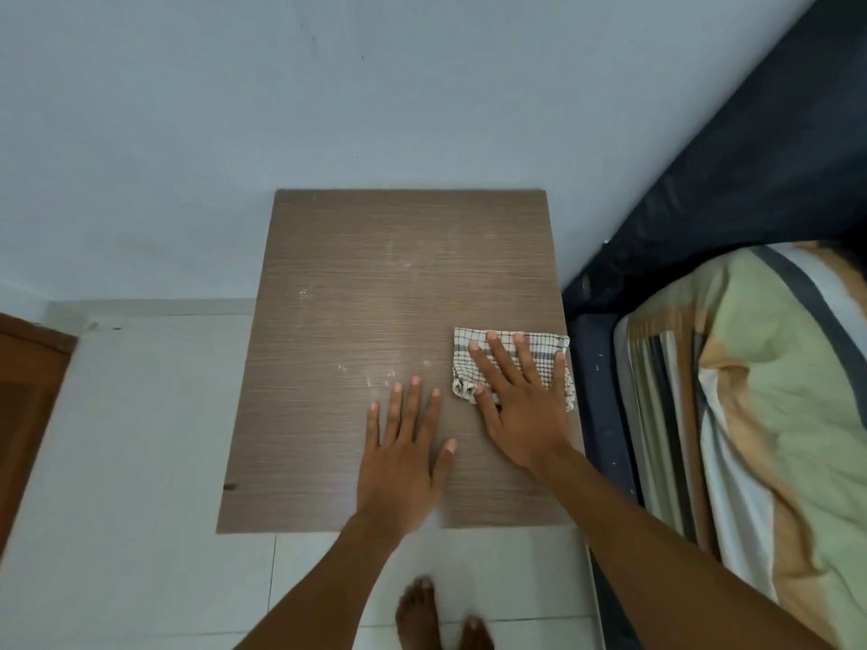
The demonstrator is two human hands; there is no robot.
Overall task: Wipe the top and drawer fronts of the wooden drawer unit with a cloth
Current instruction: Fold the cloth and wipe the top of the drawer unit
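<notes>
The brown wooden top of the drawer unit (pixel 356 293) fills the middle of the view, with pale dusty smears across it. A checked white cloth (pixel 544 351) lies near its right edge. My right hand (pixel 520 396) rests flat on the cloth, fingers spread, pressing it onto the top. My left hand (pixel 403 452) lies flat and bare on the wood just left of it, near the front edge, holding nothing. The drawer fronts are hidden below the top.
A pale blue wall (pixel 328 96) stands behind the unit. A bed with a dark frame (pixel 605 415) and a green and orange striped cover (pixel 774 391) sits close on the right. White floor tiles (pixel 122 462) lie left and front, a wooden door edge (pixel 28 391) far left, my bare feet (pixel 422 612) below.
</notes>
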